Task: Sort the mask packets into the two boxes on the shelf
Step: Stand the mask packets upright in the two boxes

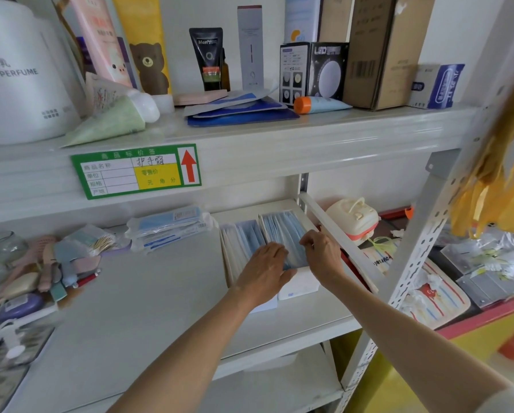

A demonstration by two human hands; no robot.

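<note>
A white metal shelf point(166, 293) is filling the view, seen from a head camera looking down at two bare arms reaching in. On its middle level, toward the right end, two open white boxes are standing side by side and touching. The left box point(235, 248) is holding pale blue and white mask packets point(282, 234) standing on edge; the right box point(297, 283) is packed with more blue ones. The left hand point(264, 271) is lying palm down over the gap between the boxes, its fingers point(275, 253) straight and close together, pressing on the packets. The right hand point(321, 251) is reaching over the right box's far side, its fingers point(306, 241) curled and pinching the top edge of the packets there. Left of the boxes, well apart, a stack of wrapped mask packs point(169, 229) is lying flat. On the upper level, blue flat pouches point(241, 110) are lying in a pile. A green price label point(136, 171) is sitting on the shelf edge.
</note>
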